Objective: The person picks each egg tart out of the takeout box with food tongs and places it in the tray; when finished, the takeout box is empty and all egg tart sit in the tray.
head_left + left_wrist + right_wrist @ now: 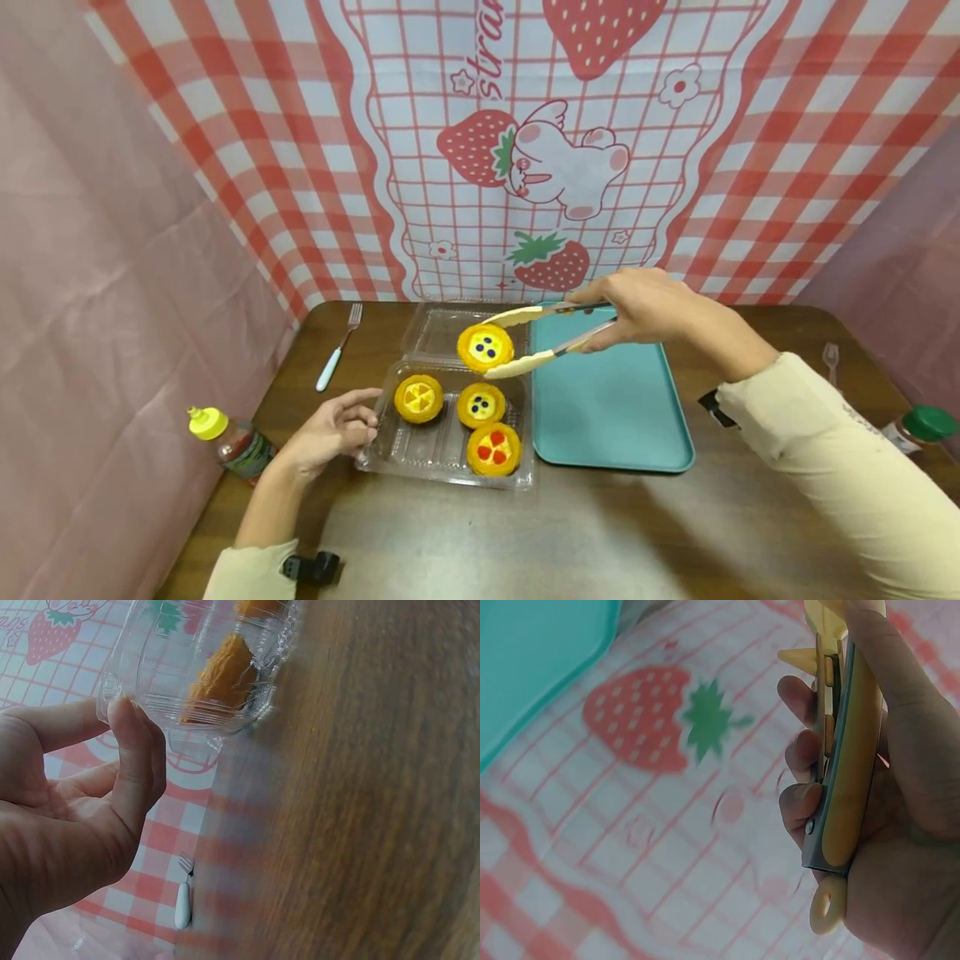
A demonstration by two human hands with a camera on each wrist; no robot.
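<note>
My right hand [641, 308] grips a pair of tongs [573, 342] with pale yellow tips. Between those tips is an egg tart with dark blue berries [485, 347], held above the clear plastic container [420, 475]. The right wrist view shows the tongs' handle [847, 772] lying in the palm with fingers curled round it. My left hand [335, 431] pinches the left rim of the container [112, 694] between thumb and finger. Inside it sit a tart with orange wedges [418, 399], another berry tart [481, 406] and a tart with red pieces [493, 450].
Touching the container's right side is a teal tray [611, 417]. A fork with a pale handle [339, 350] lies at the back left, near a yellow-capped sauce bottle [232, 442]. On the right are another fork [831, 358] and a green-capped jar [922, 427]. A checked cloth [405, 125] hangs behind.
</note>
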